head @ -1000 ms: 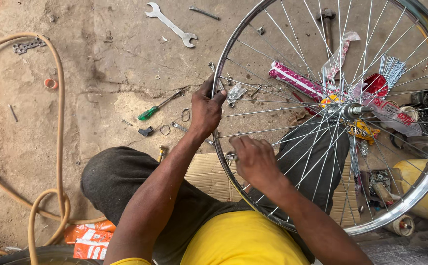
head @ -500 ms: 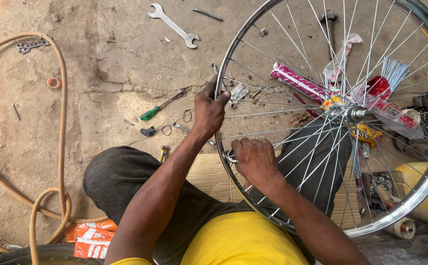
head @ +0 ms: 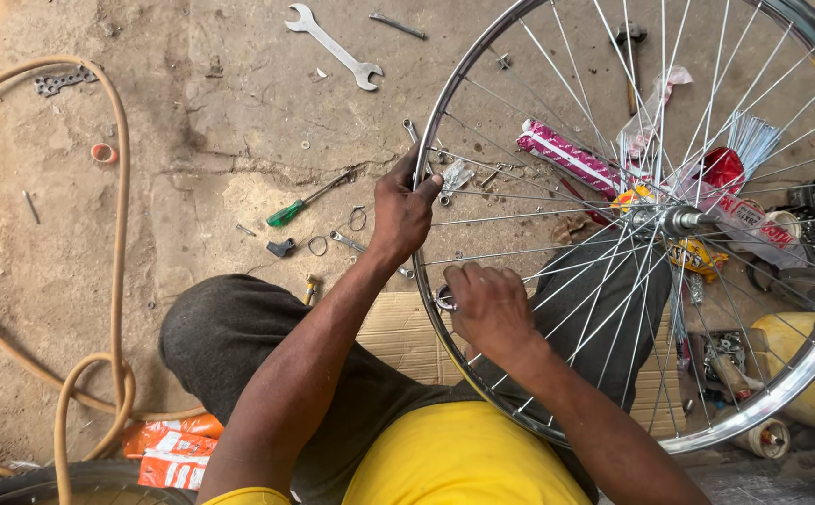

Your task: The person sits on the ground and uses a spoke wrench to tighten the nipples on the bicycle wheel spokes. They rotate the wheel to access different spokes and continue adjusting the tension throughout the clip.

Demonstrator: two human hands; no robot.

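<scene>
cracked dirt floor (head: 193, 112), hands — left (head: 403, 210), right (head: 487, 309) — on wheel rim (head: 423, 168)

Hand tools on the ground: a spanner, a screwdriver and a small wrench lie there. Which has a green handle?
The screwdriver, lying left of the left hand; the spanner and small wrench are bare metal.

The rim (head: 433, 309) under both hands is shiny silver, its spokes (head: 557, 281) thin silver lines. Left of the left hand (head: 402, 210) lies a screwdriver (head: 309, 199) with a green handle, and up beyond it a silver wrench (head: 333, 45). Far left runs a tan hose (head: 123, 234), with a small orange ring (head: 103, 152) beside it. Right of the right hand (head: 487, 309) lie a pink-and-white patterned packet (head: 564, 157) and a red wrapper (head: 722, 168). Below the hands the shirt (head: 454, 463) is yellow, the trousers (head: 230, 332) dark grey.
</scene>
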